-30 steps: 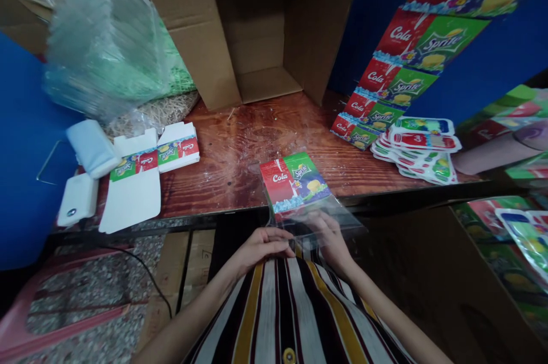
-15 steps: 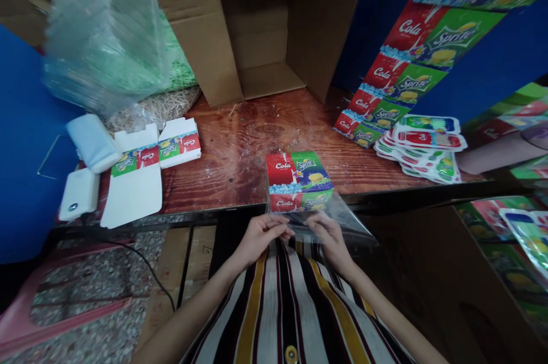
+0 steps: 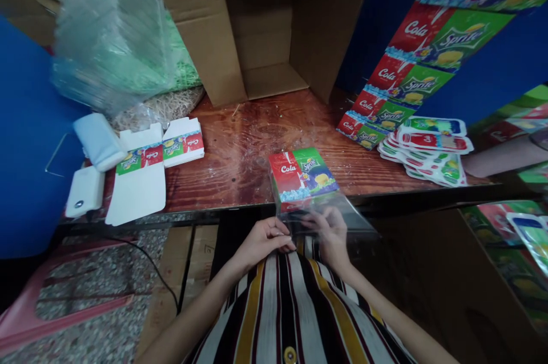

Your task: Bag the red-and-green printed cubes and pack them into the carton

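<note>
A small printed Cola and Sprite box (image 3: 303, 173) sits at the front edge of the wooden table (image 3: 240, 158), inside a clear plastic bag (image 3: 342, 217). My left hand (image 3: 262, 241) pinches the bag's open end just below the table edge, fingers closed. My right hand (image 3: 329, 231) lies partly under the clear film with its fingers curled on it, close to the left hand. Both hands hover above my striped shirt.
An open cardboard carton (image 3: 261, 27) stands at the back. Flat unfolded box blanks (image 3: 145, 167) and a white pad (image 3: 97, 140) lie left, under a bundle of clear bags (image 3: 111, 39). Printed box strips (image 3: 406, 67) and packets (image 3: 428, 150) crowd the right.
The box has tipped back so less of its front face shows. My hands shifted slightly right and up along the bag's open end.
</note>
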A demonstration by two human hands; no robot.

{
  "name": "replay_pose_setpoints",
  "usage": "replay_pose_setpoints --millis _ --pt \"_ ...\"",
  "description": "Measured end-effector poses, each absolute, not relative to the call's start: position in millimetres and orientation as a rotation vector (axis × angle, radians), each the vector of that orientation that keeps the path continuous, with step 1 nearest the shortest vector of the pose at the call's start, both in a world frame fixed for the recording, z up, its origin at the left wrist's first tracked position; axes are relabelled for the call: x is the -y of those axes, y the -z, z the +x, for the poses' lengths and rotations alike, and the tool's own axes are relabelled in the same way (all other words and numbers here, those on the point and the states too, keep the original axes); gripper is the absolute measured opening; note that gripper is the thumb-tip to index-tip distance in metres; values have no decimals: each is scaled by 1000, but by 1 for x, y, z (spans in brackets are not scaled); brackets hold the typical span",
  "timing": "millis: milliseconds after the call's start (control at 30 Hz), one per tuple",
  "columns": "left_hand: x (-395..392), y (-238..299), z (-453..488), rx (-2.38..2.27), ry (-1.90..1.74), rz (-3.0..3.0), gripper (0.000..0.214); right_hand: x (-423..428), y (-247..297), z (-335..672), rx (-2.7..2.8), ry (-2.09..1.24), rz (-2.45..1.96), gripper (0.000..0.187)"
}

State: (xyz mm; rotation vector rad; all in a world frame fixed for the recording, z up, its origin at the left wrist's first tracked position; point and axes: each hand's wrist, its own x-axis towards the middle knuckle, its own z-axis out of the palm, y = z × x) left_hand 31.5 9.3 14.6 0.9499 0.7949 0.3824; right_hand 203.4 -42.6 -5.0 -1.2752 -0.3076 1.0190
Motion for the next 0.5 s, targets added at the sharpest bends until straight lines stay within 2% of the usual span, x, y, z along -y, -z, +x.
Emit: replay_pose_setpoints --millis 100,267,500 --pt "-8 -12 30 -800 -371 938 36 47 10 201 230 -1130 -1268 39" --pt "-7 -7 27 -792 -343 943 35 45 13 197 218 -1502 -1265 40" --pt "-6 -6 25 -805 -329 950 33 51 19 203 363 -1480 -1278 30"
